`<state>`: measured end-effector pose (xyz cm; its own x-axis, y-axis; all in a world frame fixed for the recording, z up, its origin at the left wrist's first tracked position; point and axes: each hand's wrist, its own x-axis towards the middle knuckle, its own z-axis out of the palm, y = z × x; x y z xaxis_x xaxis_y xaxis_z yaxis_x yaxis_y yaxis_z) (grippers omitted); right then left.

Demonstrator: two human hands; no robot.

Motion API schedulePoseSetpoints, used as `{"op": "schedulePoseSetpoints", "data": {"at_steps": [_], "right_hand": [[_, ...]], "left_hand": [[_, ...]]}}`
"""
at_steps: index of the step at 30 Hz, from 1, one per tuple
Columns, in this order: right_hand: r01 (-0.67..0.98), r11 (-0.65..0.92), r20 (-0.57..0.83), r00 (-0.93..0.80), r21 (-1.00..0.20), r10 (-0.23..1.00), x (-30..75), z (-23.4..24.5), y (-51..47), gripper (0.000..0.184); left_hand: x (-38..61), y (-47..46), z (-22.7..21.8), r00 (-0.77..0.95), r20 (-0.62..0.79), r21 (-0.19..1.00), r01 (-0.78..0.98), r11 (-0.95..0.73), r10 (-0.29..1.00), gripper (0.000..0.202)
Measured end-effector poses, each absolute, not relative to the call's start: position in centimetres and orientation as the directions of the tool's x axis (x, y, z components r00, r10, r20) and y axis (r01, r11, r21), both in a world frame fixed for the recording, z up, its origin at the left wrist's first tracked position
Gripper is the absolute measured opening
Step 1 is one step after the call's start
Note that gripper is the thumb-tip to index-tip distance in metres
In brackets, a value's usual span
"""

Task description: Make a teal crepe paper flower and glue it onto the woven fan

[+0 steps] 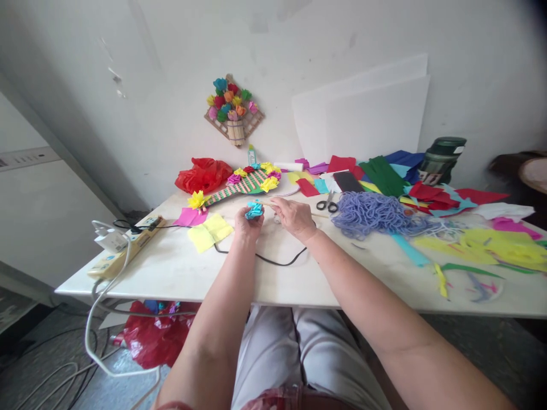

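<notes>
A turquoise crumpled paper flower (254, 210) is pinched in the fingers of my left hand (249, 226), above the middle of the table. My right hand (294, 216) grips a thin wooden stick (268, 203); one end points at the flower, and the other comes out past the palm. Whether the stick tip touches the paper I cannot tell. Just beyond both hands lies a green guitar-shaped board (233, 195) with pale strips across it and yellow, pink and red paper flowers. Yellow paper squares (210, 232) rest left of my left hand. Scissors (327, 204) lie right of my right hand.
A heap of lilac yarn (374, 213) and coloured paper sheets (382, 175) cover the right side, with a dark green thermos (442, 160) behind. A black cable (280, 263) curves over the table. On the left edge sits a power strip (122, 250). Red plastic (203, 175) lies at the back.
</notes>
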<state>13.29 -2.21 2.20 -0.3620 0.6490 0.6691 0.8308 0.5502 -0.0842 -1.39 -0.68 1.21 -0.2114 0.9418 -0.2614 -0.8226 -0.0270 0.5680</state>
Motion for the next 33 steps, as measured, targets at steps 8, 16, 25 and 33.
{"op": "schedulePoseSetpoints", "data": {"at_steps": [8, 16, 25, 33], "right_hand": [[0.825, 0.556, 0.664, -0.362, -0.098, 0.654, 14.0, 2.1, -1.8, 0.034], [0.802, 0.593, 0.703, -0.384, -0.067, 0.599, 14.6, 2.0, -1.2, 0.029], [0.808, 0.585, 0.684, -0.387, -0.073, 0.619, 14.7, 2.1, -1.2, 0.028], [0.812, 0.580, 0.671, -0.393, -0.068, 0.629, 14.8, 2.1, -1.3, 0.030]], "left_hand": [[-1.6, -0.7, 0.8, -0.187, -0.210, 0.541, -0.840, -0.046, 0.960, 0.023], [-1.7, -0.8, 0.8, -0.177, -0.191, 0.527, -0.848, -0.052, 0.966, 0.023], [-1.8, -0.7, 0.7, -0.180, -0.179, 0.535, -0.843, -0.057, 0.967, 0.022], [-1.7, -0.7, 0.7, -0.180, -0.198, 0.539, -0.841, -0.046, 0.964, 0.035]]}}
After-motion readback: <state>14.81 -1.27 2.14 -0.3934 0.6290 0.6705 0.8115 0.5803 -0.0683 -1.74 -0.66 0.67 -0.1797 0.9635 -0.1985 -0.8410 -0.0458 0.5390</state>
